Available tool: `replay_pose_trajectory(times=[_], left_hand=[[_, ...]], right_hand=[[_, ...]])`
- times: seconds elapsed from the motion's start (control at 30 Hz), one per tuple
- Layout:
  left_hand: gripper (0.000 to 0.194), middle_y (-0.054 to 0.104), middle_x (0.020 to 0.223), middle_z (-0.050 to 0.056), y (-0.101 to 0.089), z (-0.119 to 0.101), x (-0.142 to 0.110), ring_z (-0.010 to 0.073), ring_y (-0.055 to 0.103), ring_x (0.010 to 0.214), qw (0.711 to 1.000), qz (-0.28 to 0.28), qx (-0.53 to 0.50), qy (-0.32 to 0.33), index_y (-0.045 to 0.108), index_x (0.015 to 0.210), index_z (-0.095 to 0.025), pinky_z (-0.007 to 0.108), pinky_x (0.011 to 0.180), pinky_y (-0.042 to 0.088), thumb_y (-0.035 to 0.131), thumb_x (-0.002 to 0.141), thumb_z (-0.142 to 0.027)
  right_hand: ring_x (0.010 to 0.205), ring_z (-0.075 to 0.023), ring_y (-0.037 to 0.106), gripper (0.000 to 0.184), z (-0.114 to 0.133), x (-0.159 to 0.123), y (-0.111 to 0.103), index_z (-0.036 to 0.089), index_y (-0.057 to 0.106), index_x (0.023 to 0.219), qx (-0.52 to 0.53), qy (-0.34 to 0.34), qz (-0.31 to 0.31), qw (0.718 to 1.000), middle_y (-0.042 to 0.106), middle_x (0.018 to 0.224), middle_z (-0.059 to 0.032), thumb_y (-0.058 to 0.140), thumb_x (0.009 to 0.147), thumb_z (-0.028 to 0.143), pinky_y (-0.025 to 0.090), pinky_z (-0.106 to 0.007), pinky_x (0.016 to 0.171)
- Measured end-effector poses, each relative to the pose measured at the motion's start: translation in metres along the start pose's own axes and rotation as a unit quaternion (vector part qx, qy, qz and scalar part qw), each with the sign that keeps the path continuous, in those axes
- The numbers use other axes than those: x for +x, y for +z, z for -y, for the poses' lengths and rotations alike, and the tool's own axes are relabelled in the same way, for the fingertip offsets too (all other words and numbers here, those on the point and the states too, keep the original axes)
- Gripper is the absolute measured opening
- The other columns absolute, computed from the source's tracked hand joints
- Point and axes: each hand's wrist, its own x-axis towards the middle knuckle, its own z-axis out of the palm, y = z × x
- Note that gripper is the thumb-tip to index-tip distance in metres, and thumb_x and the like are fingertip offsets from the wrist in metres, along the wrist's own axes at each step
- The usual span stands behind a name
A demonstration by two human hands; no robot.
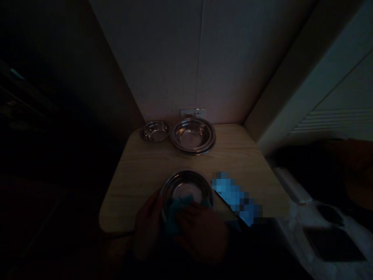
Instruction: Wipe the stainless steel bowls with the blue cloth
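A round metal bowl (186, 177) is at the near edge of the small wooden table. My left hand (148, 221) grips its left rim, thumb along the edge. Over the bowl's near side, my right hand (201, 229) presses a teal cloth (172, 217) against the metal, its fingers bent onto the fabric. The cloth bunches between the two hands and hangs over the near rim. Dim light hides most finger detail. Farther back on the table sit a stack of metal bowls (192, 138) and, left of it, a smaller metal bowl (155, 132).
On the wooden table (233, 155), a lit phone-like device (236, 198), its screen blurred out, lies right of the near bowl. A wall socket (192, 112) is behind the stack. To the lower right, a dark flat rectangular object (333, 244) rests on a pale surface.
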Motion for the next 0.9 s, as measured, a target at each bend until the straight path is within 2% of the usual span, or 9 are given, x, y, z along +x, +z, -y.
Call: replay_pose_trajectory(times=[0.13, 0.23, 0.33, 0.47, 0.57, 0.63, 0.7, 0.8, 0.9], left_hand=[[0.050, 0.061, 0.123, 0.008, -0.003, 0.005, 0.001, 0.0247, 0.052, 0.117, 1.000, 0.024, -0.004, -0.003, 0.061, 0.114, -0.016, 0.035, 0.102, 0.036, 0.055, 0.074, -0.045], [0.050, 0.059, 0.125, 0.009, -0.003, 0.004, 0.000, 0.0239, 0.050, 0.119, 1.000, 0.020, 0.008, -0.002, 0.060, 0.116, -0.015, 0.035, 0.104, 0.033, 0.053, 0.076, -0.044], [0.048, 0.060, 0.124, 0.008, -0.001, 0.001, -0.002, 0.0244, 0.052, 0.117, 1.000, 0.009, 0.029, 0.000, 0.060, 0.116, -0.016, 0.037, 0.102, 0.036, 0.050, 0.078, -0.044], [0.046, 0.063, 0.120, 0.008, 0.002, -0.001, -0.006, 0.0244, 0.054, 0.113, 0.999, 0.011, 0.041, 0.023, 0.061, 0.114, -0.016, 0.037, 0.099, 0.038, 0.048, 0.080, -0.043], [0.044, 0.064, 0.118, 0.008, 0.004, -0.001, -0.006, 0.0241, 0.055, 0.113, 0.999, 0.014, 0.040, 0.032, 0.063, 0.111, -0.016, 0.036, 0.099, 0.038, 0.049, 0.079, -0.042], [0.043, 0.063, 0.119, 0.007, 0.003, -0.001, -0.004, 0.0236, 0.054, 0.113, 0.999, 0.019, 0.023, 0.021, 0.063, 0.112, -0.017, 0.036, 0.100, 0.038, 0.049, 0.079, -0.042], [0.043, 0.063, 0.121, 0.008, 0.003, 0.001, -0.003, 0.0238, 0.054, 0.114, 1.000, 0.022, 0.004, -0.001, 0.062, 0.112, -0.017, 0.036, 0.100, 0.037, 0.051, 0.079, -0.041], [0.045, 0.062, 0.121, 0.009, 0.003, 0.004, -0.001, 0.0248, 0.055, 0.113, 0.999, 0.020, -0.025, -0.028, 0.061, 0.114, -0.015, 0.038, 0.101, 0.036, 0.053, 0.077, -0.040], [0.047, 0.060, 0.124, 0.010, 0.005, 0.007, -0.001, 0.0247, 0.053, 0.116, 0.997, 0.023, -0.070, -0.034, 0.059, 0.116, -0.014, 0.038, 0.103, 0.034, 0.054, 0.077, -0.041]], right_hand=[[0.098, -0.0233, 0.057, 0.033, 0.012, 0.028, 0.002, 0.011, 0.061, 0.102, 0.009, 0.050, -0.042, 0.998, 0.066, 0.100, -0.0099, 0.047, 0.089, 0.038, 0.034, -0.041, 0.097], [0.101, -0.0257, 0.056, 0.035, 0.009, 0.044, -0.004, 0.007, 0.062, 0.102, -0.023, 0.114, -0.035, 0.993, 0.065, 0.102, -0.0140, 0.048, 0.088, 0.037, 0.033, -0.044, 0.097], [0.100, -0.0283, 0.057, 0.037, 0.003, 0.047, -0.016, 0.004, 0.063, 0.101, -0.072, 0.182, -0.025, 0.980, 0.065, 0.102, -0.0191, 0.048, 0.088, 0.035, 0.039, -0.044, 0.089], [0.092, -0.0288, 0.061, 0.033, 0.009, 0.035, -0.031, 0.006, 0.068, 0.092, -0.106, 0.266, 0.062, 0.956, 0.066, 0.097, -0.0207, 0.046, 0.089, 0.030, 0.046, -0.040, 0.073], [0.088, -0.0273, 0.063, 0.033, 0.023, 0.025, -0.038, 0.010, 0.071, 0.087, -0.084, 0.232, 0.147, 0.958, 0.069, 0.092, -0.0180, 0.042, 0.090, 0.026, 0.047, -0.039, 0.071], [0.087, -0.0270, 0.064, 0.033, 0.031, 0.021, -0.038, 0.011, 0.070, 0.088, -0.047, 0.196, 0.168, 0.965, 0.069, 0.090, -0.0154, 0.040, 0.091, 0.024, 0.048, -0.039, 0.071], [0.091, -0.0273, 0.062, 0.031, 0.033, 0.021, -0.033, 0.012, 0.069, 0.092, -0.013, 0.168, 0.138, 0.976, 0.069, 0.093, -0.0133, 0.040, 0.090, 0.025, 0.048, -0.040, 0.073], [0.101, -0.0271, 0.057, 0.028, 0.026, 0.029, -0.022, 0.012, 0.064, 0.100, 0.014, 0.144, 0.048, 0.988, 0.066, 0.102, -0.0120, 0.044, 0.088, 0.027, 0.046, -0.041, 0.080], [0.104, -0.0280, 0.054, 0.029, 0.014, 0.040, -0.014, 0.011, 0.061, 0.103, 0.006, 0.164, -0.008, 0.986, 0.064, 0.106, -0.0131, 0.044, 0.087, 0.028, 0.044, -0.043, 0.085]])
